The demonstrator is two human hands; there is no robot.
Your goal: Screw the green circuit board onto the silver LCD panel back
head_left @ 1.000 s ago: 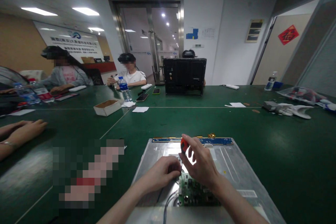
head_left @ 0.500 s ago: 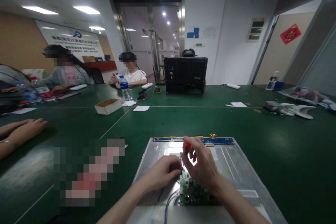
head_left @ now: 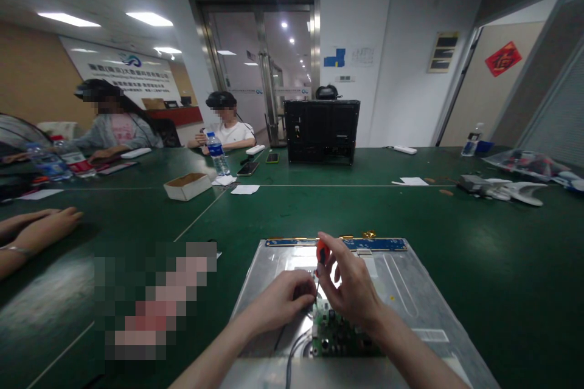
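A screwdriver with a red and black handle (head_left: 323,251) stands nearly upright between the fingers of my right hand (head_left: 353,282). Its thin shaft runs down to the upper left corner of a green circuit board (head_left: 340,334). There, my left hand (head_left: 292,295) is closed, thumb and forefinger pinched near the screwdriver's tip; whatever it pinches is hidden. The board lies on a silver metal panel (head_left: 401,292), the back of a flat screen, with a blue strip board (head_left: 383,245) along its far edge. Dark cables (head_left: 289,368) run from beside the green board toward me.
On the green table (head_left: 365,206) stand a small open box (head_left: 188,186), a water bottle (head_left: 218,153) and a black monitor-like device (head_left: 322,132). Another person's hands (head_left: 50,228) rest at the left. Two people sit farther back. Plastic wrapping (head_left: 529,164) lies at the right.
My right fingers have shifted slightly on the screwdriver handle, and more of its shaft shows. My left hand stays in place.
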